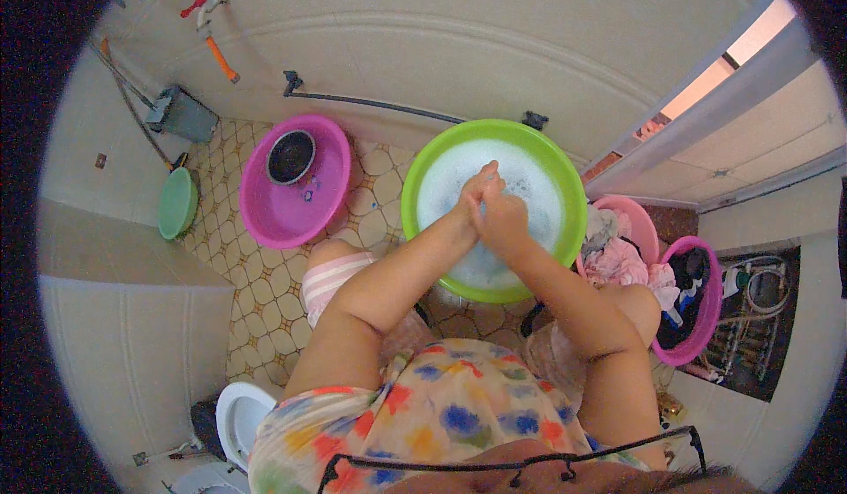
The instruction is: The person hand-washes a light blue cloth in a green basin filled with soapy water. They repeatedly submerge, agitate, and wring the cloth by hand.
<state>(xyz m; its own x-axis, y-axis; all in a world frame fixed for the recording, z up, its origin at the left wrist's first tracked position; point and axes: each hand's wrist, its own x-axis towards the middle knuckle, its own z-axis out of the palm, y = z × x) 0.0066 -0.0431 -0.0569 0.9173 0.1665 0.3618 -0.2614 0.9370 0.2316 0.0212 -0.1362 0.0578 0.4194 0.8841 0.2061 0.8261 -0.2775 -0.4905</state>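
A lime-green plastic basin (577,211) stands on the floor before me. White suds (440,183) cover the water in it. My left hand (478,186) and my right hand (504,219) press together over the middle of the suds. The fingers of my left hand point towards the basin's far side, and those of my right hand curl in against it. Whether something small lies between the palms is hidden.
To the left, a magenta basin (261,219) holds a dark round pan-like vessel (291,156). A green basin (177,204) leans by the wall. At right, a pink basin (640,219) and a magenta tub (711,309) hold clothes (615,259). A dark pipe (377,102) runs along the wall.
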